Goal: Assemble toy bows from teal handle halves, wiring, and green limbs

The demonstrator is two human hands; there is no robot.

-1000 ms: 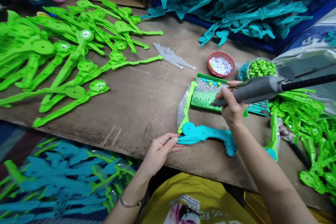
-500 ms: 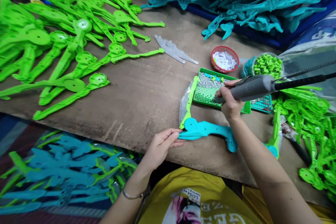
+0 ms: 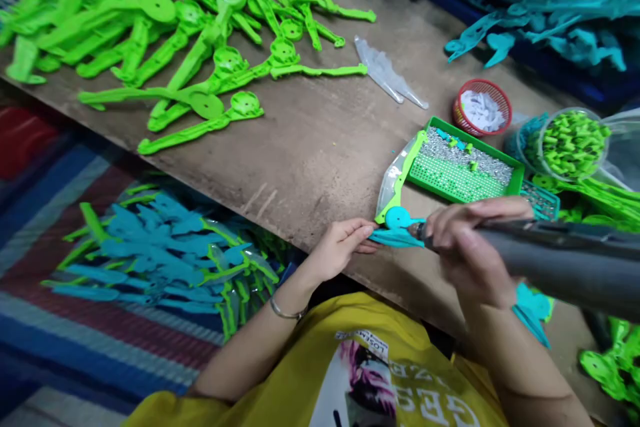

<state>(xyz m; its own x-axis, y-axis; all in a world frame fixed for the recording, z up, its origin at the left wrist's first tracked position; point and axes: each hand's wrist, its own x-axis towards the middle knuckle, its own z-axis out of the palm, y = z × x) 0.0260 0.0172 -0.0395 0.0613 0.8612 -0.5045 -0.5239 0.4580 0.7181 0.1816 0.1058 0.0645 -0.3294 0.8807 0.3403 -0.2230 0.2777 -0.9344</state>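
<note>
I observe the left hand pinching one end of the blue part; the right hand grips the driver aimed there, contact unclear.

Looks like a workshop, the plastic-assembly sort! Check the brown table, piled at the far left with matching green parts. Swing across to a blue bin, crammed with blue parts. Now take in a green tray of tiny silvery pieces, then a red basket of white bits and a mass of green plugs close by. Spot a driver-like tool over the table, too. Drop below the edge to a heap of joined blue and green parts, striped sheeting alongside.
</note>
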